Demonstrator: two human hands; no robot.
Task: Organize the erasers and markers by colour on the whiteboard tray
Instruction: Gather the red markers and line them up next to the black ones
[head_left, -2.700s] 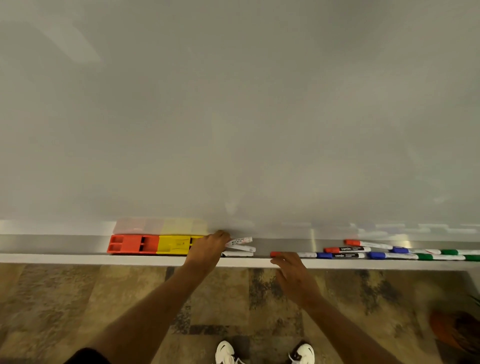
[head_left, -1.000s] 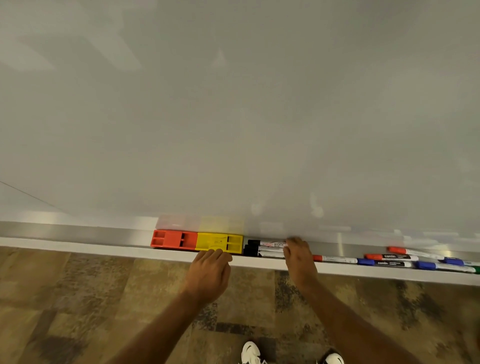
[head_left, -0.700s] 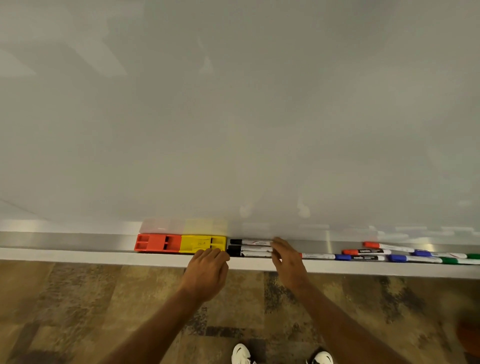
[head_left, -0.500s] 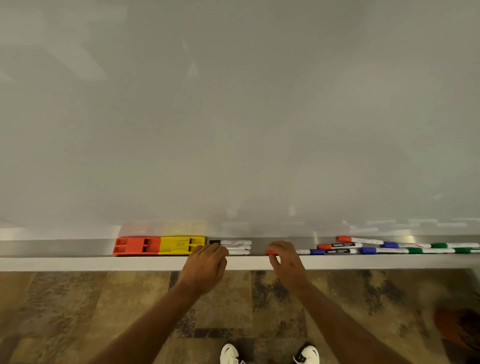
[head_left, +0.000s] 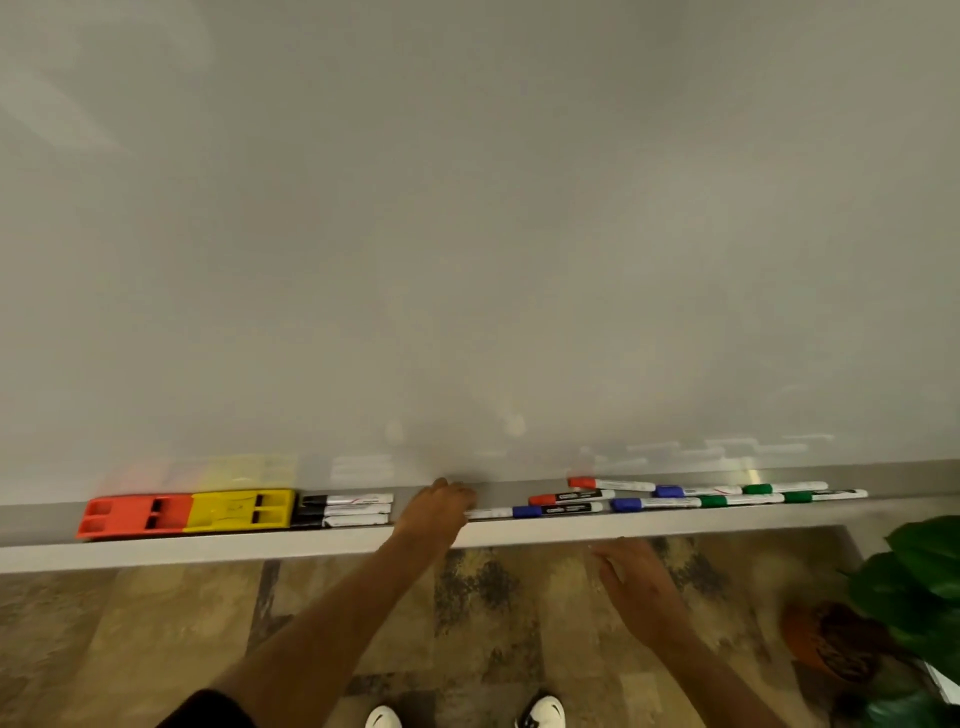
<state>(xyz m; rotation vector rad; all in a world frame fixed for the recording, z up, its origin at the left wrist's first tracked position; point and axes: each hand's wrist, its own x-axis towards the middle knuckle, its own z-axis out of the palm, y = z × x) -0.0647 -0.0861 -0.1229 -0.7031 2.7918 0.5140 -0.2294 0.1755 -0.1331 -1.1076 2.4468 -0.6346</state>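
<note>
Left grip (head_left: 439, 506) covers a marker's (head_left: 488, 513) left end.

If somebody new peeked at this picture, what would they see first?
Probably the bright orange eraser and yellow eraser, side by side at the left end of the whiteboard tray. Next, the jumble of red, blue and green markers lying along the tray's right part. Between them, the left hand reaches onto the tray, while the right hand hangs below its edge.
</note>
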